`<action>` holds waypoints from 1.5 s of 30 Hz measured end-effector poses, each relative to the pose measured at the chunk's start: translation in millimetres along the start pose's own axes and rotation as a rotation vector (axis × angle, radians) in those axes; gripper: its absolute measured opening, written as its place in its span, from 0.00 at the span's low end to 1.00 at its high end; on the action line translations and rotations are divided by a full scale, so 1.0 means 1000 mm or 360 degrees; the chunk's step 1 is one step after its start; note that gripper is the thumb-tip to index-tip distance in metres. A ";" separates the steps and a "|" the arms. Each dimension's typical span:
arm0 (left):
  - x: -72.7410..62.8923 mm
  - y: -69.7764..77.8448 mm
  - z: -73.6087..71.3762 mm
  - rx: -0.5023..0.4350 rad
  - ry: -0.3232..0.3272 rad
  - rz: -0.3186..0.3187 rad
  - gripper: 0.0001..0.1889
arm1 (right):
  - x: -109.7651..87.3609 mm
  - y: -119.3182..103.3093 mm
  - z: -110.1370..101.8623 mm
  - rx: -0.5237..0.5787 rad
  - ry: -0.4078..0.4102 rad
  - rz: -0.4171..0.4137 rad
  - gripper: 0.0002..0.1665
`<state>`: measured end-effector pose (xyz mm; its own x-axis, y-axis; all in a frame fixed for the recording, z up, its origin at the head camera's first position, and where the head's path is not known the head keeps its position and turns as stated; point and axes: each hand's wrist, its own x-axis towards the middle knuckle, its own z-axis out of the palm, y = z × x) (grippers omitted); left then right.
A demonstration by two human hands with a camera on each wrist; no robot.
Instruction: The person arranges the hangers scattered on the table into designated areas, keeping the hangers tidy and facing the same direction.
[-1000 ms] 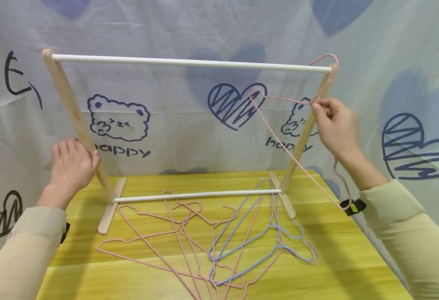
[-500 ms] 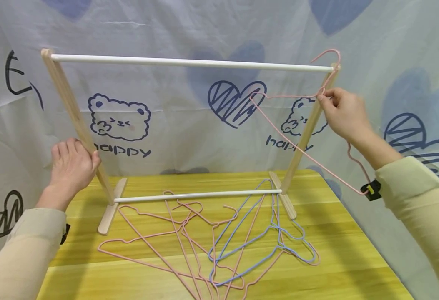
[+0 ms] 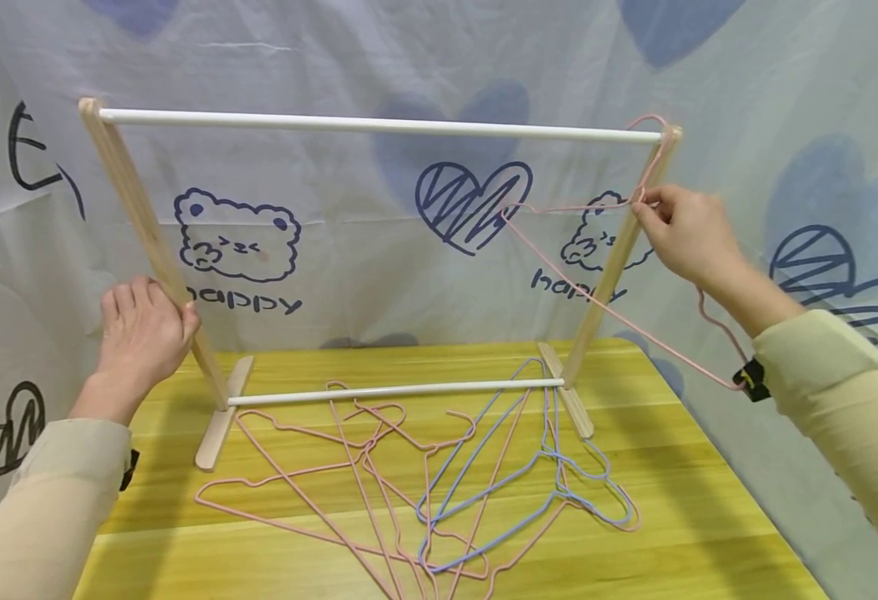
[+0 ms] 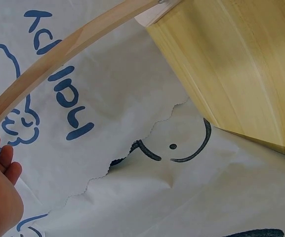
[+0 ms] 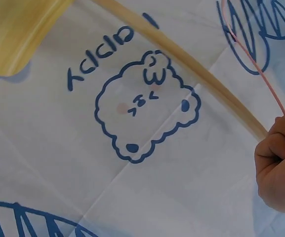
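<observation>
A wooden rack has a white top rod [image 3: 378, 125] between two posts. My left hand [image 3: 142, 329] grips its left post [image 3: 138, 217]; in the left wrist view, curled fingertips [image 4: 11, 170] show beside that post [image 4: 68, 47]. Near the rack's right post [image 3: 587, 342], my right hand [image 3: 686, 229] pinches a pink wire clothes hanger [image 3: 664, 346] just under its hook. The hook curves over the right end of the top rod; whether it touches is hard to tell. One lower corner of the hanger reaches the black wrist band. In the right wrist view the right hand [image 5: 280, 168] has curled fingers.
Several pink hangers [image 3: 296, 474] and two blue hangers [image 3: 494, 532] lie overlapping on the yellow wooden table [image 3: 634, 558], in front of the rack. A white lower rod [image 3: 401, 389] joins the rack's feet. Behind hangs a pale printed cloth [image 3: 348, 217].
My right hand carried the pink hanger right and up toward the right post, then lowered it slightly, bringing its hook down at the rod's end. The left hand stayed on the post.
</observation>
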<state>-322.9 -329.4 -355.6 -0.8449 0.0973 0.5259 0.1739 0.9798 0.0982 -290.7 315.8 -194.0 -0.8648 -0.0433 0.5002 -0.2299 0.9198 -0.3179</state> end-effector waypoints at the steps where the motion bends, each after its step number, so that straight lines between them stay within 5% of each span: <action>1: 0.000 0.000 0.000 0.0000 0.0002 0.0000 0.23 | -0.001 0.001 0.001 -0.0005 -0.0012 -0.0008 0.25; 18: -0.002 0.001 0.001 -0.0006 0.0075 0.0055 0.22 | -0.008 0.013 0.006 -0.0011 -0.0085 -0.0022 0.24; 30: -0.004 0.001 0.000 -0.0005 0.0044 0.0028 0.21 | -0.011 0.015 -0.001 0.0181 -0.0281 -0.0009 0.25; 36: -0.003 0.000 -0.001 -0.0003 -0.0003 -0.0008 0.22 | -0.011 0.019 -0.003 0.0235 -0.0441 0.0029 0.33; 45: -0.001 0.003 -0.001 -0.0002 0.0034 0.0014 0.22 | -0.017 0.031 -0.013 0.0148 -0.0504 0.0055 0.43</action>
<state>-321.1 -327.2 -355.1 -0.8323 0.1021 0.5448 0.1821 0.9787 0.0947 -277.2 350.0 -201.6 -0.9652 -0.1451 0.2174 -0.2252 0.8840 -0.4097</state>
